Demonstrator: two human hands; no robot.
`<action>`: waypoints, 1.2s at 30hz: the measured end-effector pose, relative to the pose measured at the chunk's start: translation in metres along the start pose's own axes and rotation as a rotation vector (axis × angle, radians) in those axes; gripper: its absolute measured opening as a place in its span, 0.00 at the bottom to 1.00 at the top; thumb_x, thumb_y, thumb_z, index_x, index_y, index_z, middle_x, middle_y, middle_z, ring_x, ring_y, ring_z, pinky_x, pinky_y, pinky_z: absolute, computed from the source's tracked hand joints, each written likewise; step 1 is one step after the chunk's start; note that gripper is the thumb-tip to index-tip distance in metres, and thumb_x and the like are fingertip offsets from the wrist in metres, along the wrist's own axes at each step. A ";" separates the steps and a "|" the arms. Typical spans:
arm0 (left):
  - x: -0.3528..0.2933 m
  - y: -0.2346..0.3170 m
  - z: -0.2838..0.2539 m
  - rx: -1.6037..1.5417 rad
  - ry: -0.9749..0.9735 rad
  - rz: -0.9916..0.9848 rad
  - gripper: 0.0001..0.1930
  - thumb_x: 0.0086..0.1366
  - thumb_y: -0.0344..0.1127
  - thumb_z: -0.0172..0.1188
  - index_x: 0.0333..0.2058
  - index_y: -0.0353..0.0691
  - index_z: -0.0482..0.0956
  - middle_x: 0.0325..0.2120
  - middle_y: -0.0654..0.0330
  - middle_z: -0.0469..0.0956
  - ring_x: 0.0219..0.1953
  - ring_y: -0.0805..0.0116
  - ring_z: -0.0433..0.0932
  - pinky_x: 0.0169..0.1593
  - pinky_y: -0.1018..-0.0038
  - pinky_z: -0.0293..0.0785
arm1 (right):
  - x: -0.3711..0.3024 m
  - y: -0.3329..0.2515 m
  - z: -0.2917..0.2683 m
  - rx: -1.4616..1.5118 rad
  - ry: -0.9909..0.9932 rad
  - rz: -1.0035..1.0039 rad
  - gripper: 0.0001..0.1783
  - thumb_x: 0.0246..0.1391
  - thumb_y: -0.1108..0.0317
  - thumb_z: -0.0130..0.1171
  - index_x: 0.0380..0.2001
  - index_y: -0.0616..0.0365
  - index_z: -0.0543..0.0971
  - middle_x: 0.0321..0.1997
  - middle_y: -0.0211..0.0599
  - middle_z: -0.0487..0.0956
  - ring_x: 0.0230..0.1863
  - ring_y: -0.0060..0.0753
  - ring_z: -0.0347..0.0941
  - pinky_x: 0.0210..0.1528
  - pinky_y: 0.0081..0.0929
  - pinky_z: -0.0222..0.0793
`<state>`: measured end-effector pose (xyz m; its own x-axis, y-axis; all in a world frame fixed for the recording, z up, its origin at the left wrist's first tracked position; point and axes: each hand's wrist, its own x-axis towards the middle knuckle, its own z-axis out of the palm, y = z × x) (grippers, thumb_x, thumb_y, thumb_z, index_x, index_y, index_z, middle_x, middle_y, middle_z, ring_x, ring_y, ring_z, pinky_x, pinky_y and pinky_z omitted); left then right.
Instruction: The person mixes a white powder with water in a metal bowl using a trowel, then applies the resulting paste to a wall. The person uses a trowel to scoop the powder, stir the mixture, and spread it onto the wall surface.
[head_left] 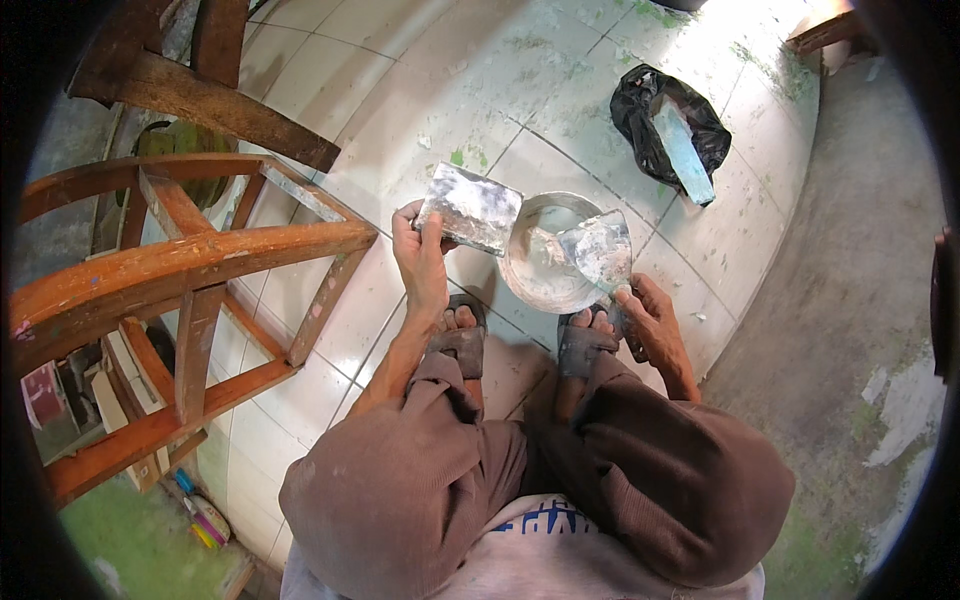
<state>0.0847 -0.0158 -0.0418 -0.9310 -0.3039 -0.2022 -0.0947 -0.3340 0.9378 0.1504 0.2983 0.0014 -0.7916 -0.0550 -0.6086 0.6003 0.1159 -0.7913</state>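
Observation:
My left hand (420,262) grips a flat rectangular plate (470,208) by its left edge, thumb on top. White and grey smears coat the plate's face. Just to the right stands a round bucket (548,293) with pale, creamy paste inside, on the floor in front of my feet. My right hand (650,322) is closed round the handle of a putty knife (603,252). Its broad blade, crusted with whitish paste, slants over the bucket's right side. Whether the blade touches the paste I cannot tell. The plate's right edge lies close to the bucket's rim.
Beyond the bucket, to the right, a black plastic bag (640,105) lies with a pale blue strip (685,150) on it. A wooden frame (200,260) stands at left, below a dark wooden beam (225,108). White tiles (450,90) meet rough grey floor (800,330) at right.

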 end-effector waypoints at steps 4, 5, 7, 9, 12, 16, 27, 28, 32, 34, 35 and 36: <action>-0.001 -0.001 -0.013 -0.186 0.032 -0.189 0.12 0.73 0.32 0.53 0.53 0.37 0.68 0.45 0.56 0.78 0.46 0.67 0.80 0.52 0.64 0.80 | -0.002 0.002 -0.003 0.015 0.004 0.019 0.21 0.64 0.59 0.58 0.52 0.65 0.76 0.42 0.32 0.79 0.39 0.23 0.72 0.38 0.23 0.68; -0.001 0.002 -0.014 -0.278 0.019 -0.250 0.13 0.74 0.32 0.53 0.53 0.37 0.67 0.46 0.56 0.78 0.47 0.66 0.80 0.54 0.63 0.79 | -0.001 0.005 -0.005 0.003 0.011 0.005 0.21 0.64 0.59 0.58 0.53 0.65 0.76 0.41 0.32 0.79 0.39 0.23 0.72 0.37 0.23 0.68; -0.003 0.002 -0.015 -0.391 -0.001 -0.370 0.14 0.74 0.33 0.54 0.54 0.39 0.67 0.47 0.58 0.78 0.48 0.65 0.79 0.53 0.63 0.78 | 0.000 0.006 -0.004 0.007 0.010 0.001 0.21 0.65 0.59 0.58 0.53 0.65 0.75 0.41 0.32 0.79 0.37 0.23 0.71 0.36 0.24 0.68; -0.010 -0.001 -0.017 -0.434 -0.014 -0.486 0.13 0.73 0.34 0.56 0.53 0.41 0.68 0.47 0.60 0.77 0.45 0.66 0.78 0.50 0.63 0.78 | 0.000 0.001 0.000 0.039 -0.008 0.020 0.21 0.65 0.59 0.58 0.53 0.65 0.75 0.40 0.32 0.79 0.35 0.23 0.71 0.34 0.25 0.68; -0.016 -0.017 -0.027 -0.320 0.013 -0.547 0.14 0.74 0.35 0.55 0.54 0.39 0.68 0.49 0.61 0.77 0.49 0.66 0.77 0.55 0.63 0.77 | 0.007 0.012 0.003 -0.294 0.097 -0.157 0.20 0.62 0.63 0.61 0.53 0.62 0.76 0.38 0.36 0.79 0.31 0.30 0.73 0.32 0.31 0.70; -0.019 -0.007 -0.016 -0.247 -0.008 -0.471 0.14 0.71 0.36 0.61 0.51 0.39 0.73 0.44 0.62 0.79 0.43 0.72 0.77 0.47 0.72 0.76 | 0.013 -0.005 0.003 -0.968 0.265 -0.614 0.17 0.57 0.71 0.63 0.50 0.57 0.78 0.33 0.36 0.79 0.27 0.41 0.76 0.32 0.34 0.73; -0.019 0.002 -0.003 0.217 -0.156 -0.261 0.13 0.68 0.31 0.63 0.48 0.32 0.74 0.37 0.59 0.80 0.37 0.76 0.79 0.43 0.79 0.76 | 0.039 -0.066 -0.015 -1.249 0.136 -0.464 0.16 0.53 0.69 0.64 0.47 0.52 0.82 0.41 0.41 0.85 0.37 0.48 0.82 0.38 0.41 0.76; -0.019 0.001 0.000 0.237 -0.160 -0.255 0.13 0.68 0.31 0.63 0.47 0.32 0.74 0.37 0.59 0.80 0.37 0.76 0.79 0.42 0.79 0.76 | 0.040 -0.071 -0.015 -1.261 0.121 -0.451 0.16 0.53 0.69 0.64 0.47 0.52 0.82 0.40 0.41 0.85 0.36 0.47 0.82 0.38 0.41 0.76; -0.017 -0.007 0.000 0.142 -0.159 -0.279 0.12 0.70 0.33 0.62 0.47 0.33 0.74 0.35 0.62 0.78 0.37 0.79 0.76 0.42 0.79 0.74 | 0.042 -0.084 -0.023 -1.219 0.058 -0.456 0.17 0.53 0.70 0.64 0.48 0.53 0.82 0.40 0.44 0.85 0.37 0.50 0.82 0.39 0.43 0.75; -0.018 -0.013 -0.011 -0.007 -0.104 -0.343 0.13 0.70 0.34 0.62 0.48 0.34 0.73 0.37 0.61 0.79 0.38 0.77 0.77 0.43 0.77 0.75 | 0.044 -0.080 -0.031 -1.047 0.049 -0.496 0.15 0.55 0.69 0.65 0.47 0.56 0.81 0.34 0.42 0.83 0.31 0.41 0.80 0.35 0.37 0.74; -0.019 -0.015 -0.017 -0.082 -0.077 -0.372 0.14 0.71 0.34 0.61 0.49 0.34 0.72 0.38 0.61 0.79 0.39 0.76 0.77 0.44 0.76 0.76 | 0.045 -0.077 -0.033 -0.961 0.045 -0.515 0.15 0.56 0.69 0.65 0.47 0.58 0.80 0.32 0.41 0.83 0.28 0.36 0.79 0.33 0.34 0.73; -0.018 -0.016 -0.017 -0.143 -0.101 -0.427 0.14 0.71 0.34 0.61 0.50 0.35 0.72 0.39 0.60 0.79 0.40 0.75 0.78 0.45 0.75 0.76 | 0.042 -0.076 -0.036 -0.870 0.045 -0.400 0.15 0.56 0.67 0.66 0.47 0.59 0.80 0.32 0.42 0.83 0.29 0.35 0.78 0.33 0.34 0.73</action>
<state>0.1092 -0.0197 -0.0580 -0.8493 -0.0262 -0.5273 -0.4345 -0.5327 0.7262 0.0678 0.3228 0.0383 -0.9340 -0.2141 -0.2861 0.0043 0.7938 -0.6082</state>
